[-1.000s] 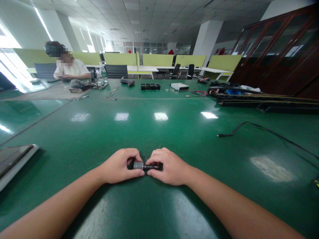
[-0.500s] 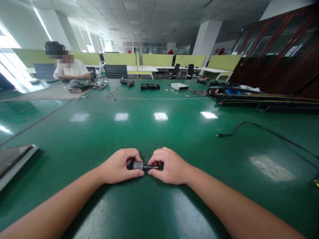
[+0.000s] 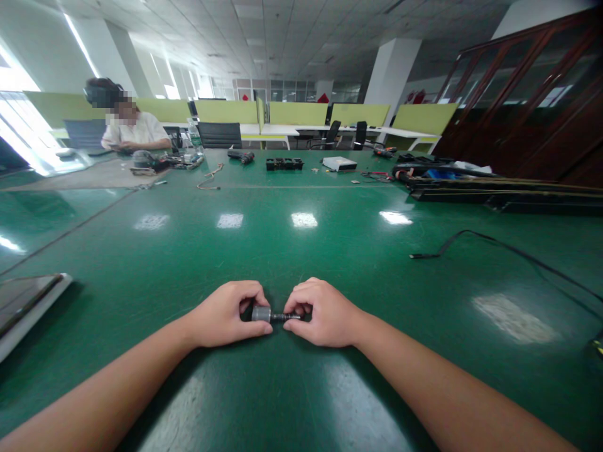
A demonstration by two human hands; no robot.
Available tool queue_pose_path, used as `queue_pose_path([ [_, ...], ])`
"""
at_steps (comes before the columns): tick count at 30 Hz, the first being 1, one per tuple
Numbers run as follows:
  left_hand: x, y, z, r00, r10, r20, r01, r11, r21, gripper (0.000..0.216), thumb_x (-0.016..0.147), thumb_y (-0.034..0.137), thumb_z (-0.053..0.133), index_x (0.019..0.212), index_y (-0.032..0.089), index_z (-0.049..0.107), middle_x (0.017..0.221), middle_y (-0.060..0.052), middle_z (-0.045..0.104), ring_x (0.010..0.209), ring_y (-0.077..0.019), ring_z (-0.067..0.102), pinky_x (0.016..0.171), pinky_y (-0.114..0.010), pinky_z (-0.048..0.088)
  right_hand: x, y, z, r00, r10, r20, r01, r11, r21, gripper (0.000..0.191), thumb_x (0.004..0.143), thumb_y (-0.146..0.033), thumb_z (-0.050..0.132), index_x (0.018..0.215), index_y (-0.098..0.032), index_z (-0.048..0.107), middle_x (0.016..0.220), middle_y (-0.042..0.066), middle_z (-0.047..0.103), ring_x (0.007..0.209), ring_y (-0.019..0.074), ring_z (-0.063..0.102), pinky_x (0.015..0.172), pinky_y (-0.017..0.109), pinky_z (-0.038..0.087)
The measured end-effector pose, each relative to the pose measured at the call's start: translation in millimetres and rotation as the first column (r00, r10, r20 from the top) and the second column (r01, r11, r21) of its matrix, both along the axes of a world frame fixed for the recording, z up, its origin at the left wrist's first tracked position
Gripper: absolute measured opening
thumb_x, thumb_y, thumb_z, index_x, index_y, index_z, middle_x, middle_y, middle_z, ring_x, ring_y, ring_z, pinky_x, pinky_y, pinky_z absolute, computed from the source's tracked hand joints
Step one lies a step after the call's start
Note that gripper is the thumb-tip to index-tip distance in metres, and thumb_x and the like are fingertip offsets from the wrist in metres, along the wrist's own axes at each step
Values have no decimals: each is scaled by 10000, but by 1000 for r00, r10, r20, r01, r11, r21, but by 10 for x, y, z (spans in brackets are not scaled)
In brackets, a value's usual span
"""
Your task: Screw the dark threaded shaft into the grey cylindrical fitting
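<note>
A small grey metal cylinder (image 3: pixel 261 313) with a thin, dark, ridged shaft (image 3: pixel 279 317) lies level just above or on the green table, between my hands. My left hand (image 3: pixel 232 314) is closed around the cylinder, its thumb along the near side and the index finger over the far side. At the shaft's right end, my right hand (image 3: pixel 320 314) has thumb and fingers curled in a pinch. The shaft's tip shows between those fingers. Whether the cylinder touches the tabletop, I cannot tell.
The green table (image 3: pixel 301 251) reflects the ceiling lights. To the right lies a black cable (image 3: pixel 494 237); at the left edge, a flat framed panel (image 3: pixel 32 307). Farther back are a power drill (image 3: pixel 240 156), a black slotted block (image 3: pixel 284 164), a white box (image 3: pixel 339 164) and a seated person (image 3: pixel 136 129).
My right hand has slid slightly rightward along the shaft, and more of the shaft shows beside the cylinder. The left hand stays in place around the cylinder.
</note>
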State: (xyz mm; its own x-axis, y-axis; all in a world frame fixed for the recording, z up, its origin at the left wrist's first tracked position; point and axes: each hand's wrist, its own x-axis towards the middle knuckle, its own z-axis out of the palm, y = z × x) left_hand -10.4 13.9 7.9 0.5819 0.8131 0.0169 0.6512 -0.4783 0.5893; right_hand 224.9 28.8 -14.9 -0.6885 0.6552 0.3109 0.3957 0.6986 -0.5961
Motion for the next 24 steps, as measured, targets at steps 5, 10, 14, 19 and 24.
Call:
queue_pose_path([
  [5, -1, -8, 4, 1000, -2, -4, 2, 1000, -1, 246, 769, 382, 744, 845, 170, 646, 755, 20, 583, 671, -138, 512, 600, -226, 346, 9, 10, -16, 1000, -2, 1, 2, 1000, 7, 90, 702, -190, 764, 735, -179, 681, 632, -38, 593, 602, 113, 540, 675, 254, 400],
  [10, 1, -3, 0, 1000, 6, -2, -6, 1000, 7, 225, 768, 363, 739, 835, 170, 645, 742, 23, 567, 657, -135, 505, 593, -227, 345, 3, 6, -7, 1000, -2, 0, 2, 1000, 2, 82, 700, -186, 760, 733, -176, 686, 623, -36, 592, 592, 112, 535, 656, 249, 396],
  [14, -16, 1, 4, 1000, 15, 10, -15, 1000, -5, 220, 775, 357, 730, 822, 168, 627, 735, 28, 552, 642, -128, 494, 584, -222, 348, 31, 33, 1, 1000, -13, 7, 13, 1000, -4, 71, 696, -178, 752, 719, -171, 686, 611, -38, 588, 584, 106, 529, 646, 246, 392],
  [19, -27, 5, 7, 999, 42, -6, -42, 999, 1, 239, 783, 380, 716, 801, 168, 607, 725, 27, 548, 636, -129, 489, 580, -225, 343, 186, 167, -29, 992, -128, 15, 129, 990, -65, 52, 685, -129, 695, 720, -166, 686, 579, -44, 561, 515, 89, 469, 535, 223, 343],
  [24, -14, 11, 6, 999, 48, -8, -48, 999, 8, 241, 785, 385, 708, 794, 168, 605, 713, 29, 538, 624, -125, 479, 572, -221, 335, 226, 180, -24, 991, -133, -2, 132, 988, -84, 42, 685, -123, 678, 704, -159, 672, 569, -44, 552, 513, 90, 470, 527, 218, 349],
])
